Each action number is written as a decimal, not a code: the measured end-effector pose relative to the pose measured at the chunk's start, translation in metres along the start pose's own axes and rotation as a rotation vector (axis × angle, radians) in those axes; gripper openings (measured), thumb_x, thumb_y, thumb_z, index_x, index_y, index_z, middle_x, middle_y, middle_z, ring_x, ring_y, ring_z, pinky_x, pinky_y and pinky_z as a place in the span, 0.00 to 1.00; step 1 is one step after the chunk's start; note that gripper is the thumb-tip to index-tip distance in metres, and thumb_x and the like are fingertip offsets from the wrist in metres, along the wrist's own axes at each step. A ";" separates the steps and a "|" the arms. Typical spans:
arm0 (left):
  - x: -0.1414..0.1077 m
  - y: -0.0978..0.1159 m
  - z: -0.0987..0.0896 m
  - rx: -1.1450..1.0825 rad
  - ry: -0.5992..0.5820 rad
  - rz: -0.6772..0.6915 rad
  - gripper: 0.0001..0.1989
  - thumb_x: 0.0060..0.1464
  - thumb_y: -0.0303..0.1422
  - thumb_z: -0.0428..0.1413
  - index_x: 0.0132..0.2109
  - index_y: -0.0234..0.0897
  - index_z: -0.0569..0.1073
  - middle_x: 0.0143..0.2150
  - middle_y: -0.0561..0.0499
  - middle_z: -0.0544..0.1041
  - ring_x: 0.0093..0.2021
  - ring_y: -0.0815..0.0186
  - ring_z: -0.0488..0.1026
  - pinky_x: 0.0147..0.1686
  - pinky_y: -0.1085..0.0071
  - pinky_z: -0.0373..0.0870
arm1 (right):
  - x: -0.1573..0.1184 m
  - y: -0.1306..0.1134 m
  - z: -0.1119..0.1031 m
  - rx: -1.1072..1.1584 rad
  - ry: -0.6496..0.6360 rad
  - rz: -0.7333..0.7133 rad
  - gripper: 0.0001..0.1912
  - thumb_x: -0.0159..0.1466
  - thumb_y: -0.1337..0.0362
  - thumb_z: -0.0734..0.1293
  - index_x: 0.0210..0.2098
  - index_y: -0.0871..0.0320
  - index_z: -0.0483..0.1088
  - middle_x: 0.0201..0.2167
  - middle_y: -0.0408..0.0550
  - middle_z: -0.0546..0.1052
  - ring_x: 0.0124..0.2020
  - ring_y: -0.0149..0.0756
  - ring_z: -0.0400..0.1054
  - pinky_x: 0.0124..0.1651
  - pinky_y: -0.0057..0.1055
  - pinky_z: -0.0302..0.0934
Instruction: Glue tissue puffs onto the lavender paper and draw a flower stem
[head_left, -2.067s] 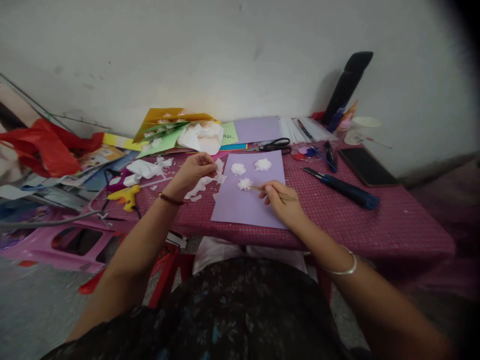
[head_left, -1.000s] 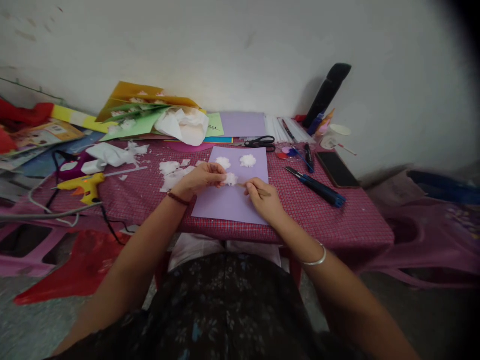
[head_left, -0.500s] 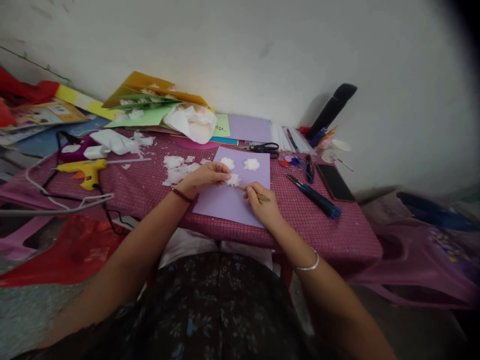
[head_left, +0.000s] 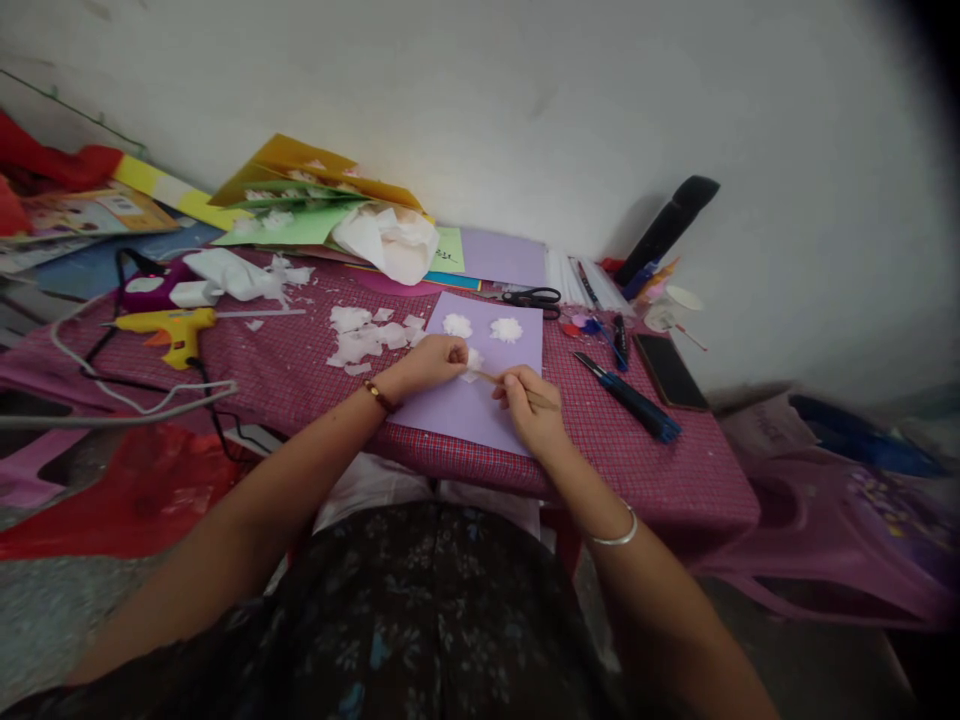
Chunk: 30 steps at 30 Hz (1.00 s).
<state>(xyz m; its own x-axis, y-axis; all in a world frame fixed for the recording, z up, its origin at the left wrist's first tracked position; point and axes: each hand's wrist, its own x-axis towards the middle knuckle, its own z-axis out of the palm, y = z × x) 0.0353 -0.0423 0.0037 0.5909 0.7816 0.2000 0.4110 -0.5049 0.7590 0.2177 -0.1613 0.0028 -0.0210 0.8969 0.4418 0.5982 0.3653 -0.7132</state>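
A sheet of purple paper [head_left: 480, 418] lies near the table's front edge. Two white fluffy tufts, one at the left [head_left: 457, 325] and one at the right [head_left: 506, 329], sit on its upper part. Below them is a third white tuft [head_left: 473, 362], partly behind my left hand [head_left: 435, 362]. The fingers of my left hand are pinched together at this tuft; whether they hold a bit of it is too small to tell. My right hand [head_left: 530, 402] grips a thin brown stick [head_left: 487, 377], its tip pointing left at the third tuft.
Torn white scraps [head_left: 367, 340] lie left of the paper. Further left are a yellow glue gun [head_left: 176, 330] and cables. Black scissors [head_left: 532, 298] lie behind the paper; a blue-handled cutter [head_left: 637, 400] and a phone [head_left: 670, 370] are on the right. Coloured cards [head_left: 300, 225] lean against the wall.
My left fingers have curled in more and sit slightly lower beside the third tuft. The stick in my right hand shows more of its length. The whole view has shifted slightly.
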 end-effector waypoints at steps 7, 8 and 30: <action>0.002 -0.004 0.002 0.045 0.009 0.013 0.03 0.46 0.24 0.54 0.28 0.35 0.72 0.26 0.53 0.73 0.28 0.69 0.67 0.31 0.72 0.60 | 0.000 0.000 0.006 -0.209 -0.125 -0.115 0.13 0.70 0.61 0.55 0.40 0.55 0.71 0.33 0.47 0.79 0.35 0.36 0.73 0.40 0.31 0.63; 0.002 -0.005 0.003 0.045 0.011 0.013 0.03 0.46 0.24 0.54 0.29 0.35 0.72 0.26 0.52 0.73 0.28 0.68 0.67 0.31 0.72 0.60 | 0.000 0.000 0.007 -0.236 -0.135 -0.128 0.13 0.70 0.61 0.55 0.40 0.55 0.71 0.35 0.48 0.79 0.36 0.37 0.73 0.41 0.31 0.63; 0.003 -0.005 0.001 -0.030 0.008 0.016 0.04 0.48 0.28 0.52 0.29 0.34 0.72 0.26 0.52 0.74 0.28 0.68 0.69 0.30 0.73 0.63 | 0.000 -0.020 0.018 -0.782 -0.351 -0.286 0.14 0.72 0.62 0.55 0.42 0.58 0.71 0.39 0.55 0.76 0.38 0.44 0.67 0.40 0.38 0.58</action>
<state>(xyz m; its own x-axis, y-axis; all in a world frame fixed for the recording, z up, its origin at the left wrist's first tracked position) 0.0357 -0.0374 0.0001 0.5918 0.7764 0.2166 0.3805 -0.5060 0.7741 0.1919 -0.1642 0.0072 -0.4189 0.8691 0.2629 0.9038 0.4269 0.0287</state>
